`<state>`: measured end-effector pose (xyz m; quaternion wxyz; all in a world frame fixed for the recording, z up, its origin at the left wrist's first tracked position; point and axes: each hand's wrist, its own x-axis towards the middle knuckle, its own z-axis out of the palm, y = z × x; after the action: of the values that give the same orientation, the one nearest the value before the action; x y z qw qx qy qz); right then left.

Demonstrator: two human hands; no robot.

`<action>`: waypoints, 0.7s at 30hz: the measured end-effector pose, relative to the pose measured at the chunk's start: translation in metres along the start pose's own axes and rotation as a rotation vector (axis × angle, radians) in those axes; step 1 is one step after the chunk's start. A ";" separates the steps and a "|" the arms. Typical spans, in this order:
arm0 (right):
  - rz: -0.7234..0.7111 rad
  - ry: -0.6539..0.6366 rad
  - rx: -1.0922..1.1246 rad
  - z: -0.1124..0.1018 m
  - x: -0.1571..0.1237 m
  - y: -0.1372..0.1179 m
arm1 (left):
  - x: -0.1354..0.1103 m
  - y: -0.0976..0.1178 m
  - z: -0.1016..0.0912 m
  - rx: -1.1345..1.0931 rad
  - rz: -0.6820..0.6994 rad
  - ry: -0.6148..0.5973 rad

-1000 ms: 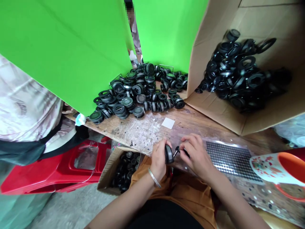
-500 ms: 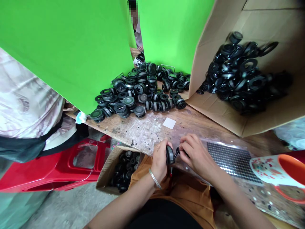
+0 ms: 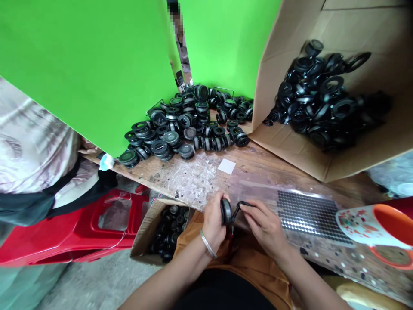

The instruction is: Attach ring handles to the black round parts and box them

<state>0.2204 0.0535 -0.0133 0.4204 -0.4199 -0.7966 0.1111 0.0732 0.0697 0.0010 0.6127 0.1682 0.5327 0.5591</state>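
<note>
My left hand [image 3: 213,219] is closed around a thick black ribbed disc [image 3: 227,212], held on edge above my lap. A thin bent black arm [image 3: 237,211] sticks out from the disc to the right. My right hand [image 3: 265,223] pinches the far end of that arm between thumb and fingers. Beyond my hands, a pile of similar black round parts [image 3: 171,137] lies on the wooden table [image 3: 269,157]. A small white square card [image 3: 226,166] lies between the pile and my hands.
A large cardboard box [image 3: 290,157] with black ring parts leans at the right. Below the table edge stands a smaller box [image 3: 139,243] of parts. A patterned mug [image 3: 356,226] and a sheet of black dots [image 3: 306,215] lie right. Green panels [image 3: 80,64] stand behind; a red stool [image 3: 74,230] is left.
My right hand has shifted slightly down and right along the bent arm, so more of the arm shows. The left hand still grips the disc. The view has moved slightly.
</note>
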 end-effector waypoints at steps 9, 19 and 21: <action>0.230 -0.164 0.165 -0.048 0.012 0.006 | -0.014 0.043 -0.006 0.647 0.474 -0.676; 0.509 -0.223 -0.209 -0.066 -0.003 0.090 | -0.010 0.014 -0.006 0.231 -0.127 -0.474; 0.502 -0.249 -0.228 -0.061 -0.005 0.098 | -0.009 0.013 -0.004 0.118 -0.232 -0.452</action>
<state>0.3248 0.0997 -0.0301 0.2292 -0.6312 -0.7208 0.1718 0.0644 0.0647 0.0143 0.7651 0.2622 0.4299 0.4014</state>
